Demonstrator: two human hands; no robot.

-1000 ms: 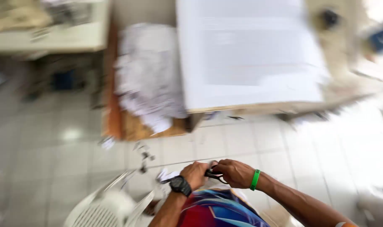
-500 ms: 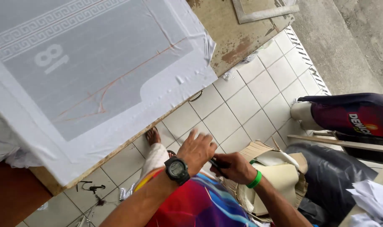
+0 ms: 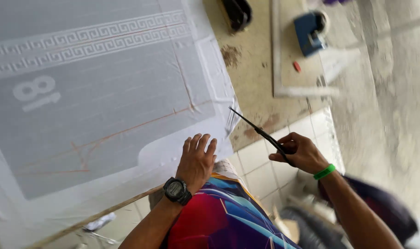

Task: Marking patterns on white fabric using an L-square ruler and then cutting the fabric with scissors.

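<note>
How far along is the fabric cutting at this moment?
Done: the white fabric lies spread on the table, with orange guide lines drawn across it. In hand: the left hand presses flat on the fabric's near edge, and the right hand holds the scissors, tips at the fabric's corner. Left: no cut along the lines shows yet.

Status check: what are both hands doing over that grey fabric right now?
Left hand flat on grey fabric near its edge. Right hand grips black scissors, tips aimed at fabric edge. Nothing between blades and cloth.
</note>
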